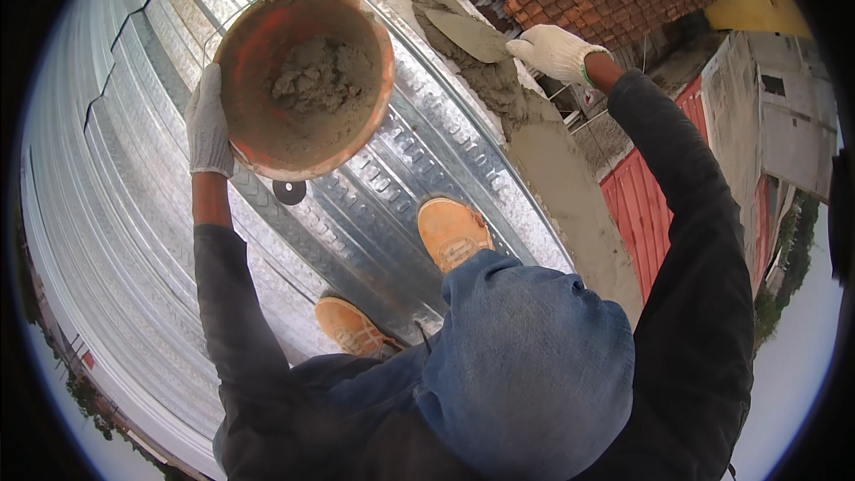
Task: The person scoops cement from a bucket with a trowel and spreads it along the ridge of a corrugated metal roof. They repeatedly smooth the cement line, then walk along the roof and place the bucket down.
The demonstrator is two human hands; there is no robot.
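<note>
left grip clasps a bucket; right grip, seemingly closed, holds a trowel.

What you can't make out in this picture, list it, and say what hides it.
All in the head view:
- Handle of the trowel: hidden inside the right hand.
- Some fingers of the left hand: behind the bucket.
- Underside of the bucket: hidden by its own body.
- Far end of the metal roof: cut off by the top edge.
</note>
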